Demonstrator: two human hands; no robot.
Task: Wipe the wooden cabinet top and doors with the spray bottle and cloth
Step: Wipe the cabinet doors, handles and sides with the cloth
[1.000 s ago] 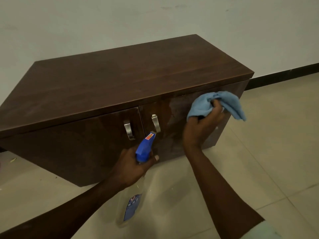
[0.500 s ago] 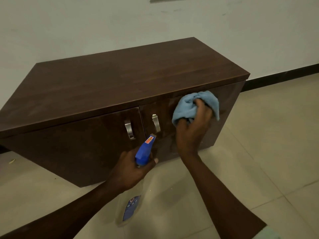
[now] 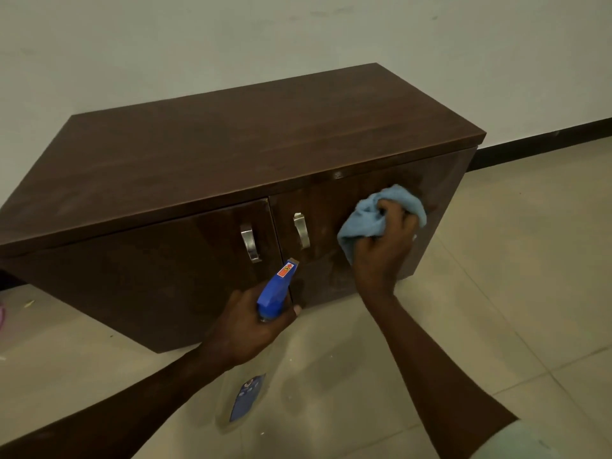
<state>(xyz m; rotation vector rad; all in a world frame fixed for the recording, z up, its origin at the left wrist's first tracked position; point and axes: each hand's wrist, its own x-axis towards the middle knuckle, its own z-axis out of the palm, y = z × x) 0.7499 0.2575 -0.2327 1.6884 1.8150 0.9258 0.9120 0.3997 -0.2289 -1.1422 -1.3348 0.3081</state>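
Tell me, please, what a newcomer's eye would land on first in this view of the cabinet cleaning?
First the light blue cloth, bunched in the right hand and pressed against the glossy right door of the dark wooden cabinet. Next the spray bottle, its bright blue head aimed at the seam between the doors, gripped by the left hand low in front. Two curved metal handles gleam at the centre.

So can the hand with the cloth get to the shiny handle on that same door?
Probably yes. The right hand holds the blue cloth against the right door, and that door's handle sits just beside it with nothing between. The left hand, with the spray bottle, is lower down.
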